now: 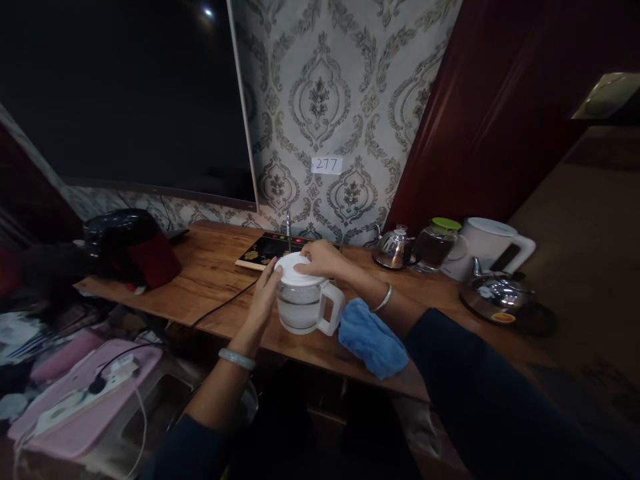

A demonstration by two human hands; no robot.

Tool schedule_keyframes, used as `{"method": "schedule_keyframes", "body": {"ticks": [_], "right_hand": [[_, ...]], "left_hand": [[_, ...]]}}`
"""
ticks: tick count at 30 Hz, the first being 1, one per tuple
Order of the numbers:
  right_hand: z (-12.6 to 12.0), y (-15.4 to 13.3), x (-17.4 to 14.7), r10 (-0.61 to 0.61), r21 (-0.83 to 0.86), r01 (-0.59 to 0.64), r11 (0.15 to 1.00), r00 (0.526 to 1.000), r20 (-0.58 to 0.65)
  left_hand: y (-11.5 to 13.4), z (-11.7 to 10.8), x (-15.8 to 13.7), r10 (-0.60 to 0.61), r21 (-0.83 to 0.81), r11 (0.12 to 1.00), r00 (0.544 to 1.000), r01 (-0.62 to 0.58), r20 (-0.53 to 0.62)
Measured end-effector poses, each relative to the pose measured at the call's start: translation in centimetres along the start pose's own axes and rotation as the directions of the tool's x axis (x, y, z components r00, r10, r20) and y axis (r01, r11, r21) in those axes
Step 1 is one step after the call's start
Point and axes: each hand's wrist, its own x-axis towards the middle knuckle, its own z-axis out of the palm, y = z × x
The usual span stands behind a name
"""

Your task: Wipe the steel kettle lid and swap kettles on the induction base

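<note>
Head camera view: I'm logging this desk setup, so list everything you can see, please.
glass kettle: 1, clear with white lid and handle, front middle of the desk
blue cloth: 1, right of the glass kettle
induction plate: 1, dark, behind the glass kettle
steel teapot: 1, silver, back right
glass jug: 1, green lid, beside the steel teapot
white kettle: 1, far right
wooden desk: 1, brown
screen: 1, black, on the wall
number tag: 1, white, reads 277
left hand: on the glass kettle's side
right hand: on its lid
</note>
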Motion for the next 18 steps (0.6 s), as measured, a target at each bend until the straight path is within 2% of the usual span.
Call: {"method": "schedule_keyframes", "body": {"ticks": [6, 11, 15, 18], "right_hand": [[-0.8, -0.2, 0.9, 0.025, -0.008, -0.025, 1.0, 0.998, 0.056], [-1.3, -0.2, 1.1, 0.049, 0.019, -0.051, 0.999, 0.995, 0.085], [-1.6, -0.2, 1.2, 0.075, 0.062, -0.08, 0.995, 0.994, 0.08], [-2.0, 0.0, 1.2, 0.097, 0.1, -0.103, 0.99, 0.993, 0.072]], "left_hand": [[0.2, 0.0, -0.4, 0.005, -0.042, 0.999, 1.0, -0.005, 0.014], [0.2, 0.1, -0.1, 0.012, -0.002, 1.0, 1.0, -0.012, 0.003], [0.4, 0.0, 0.1, -0.067, 0.034, 0.997, 0.998, 0.067, 0.013], [0.5, -0.3, -0.3, 0.022, 0.06, 0.998, 1.0, -0.022, 0.002]]}}
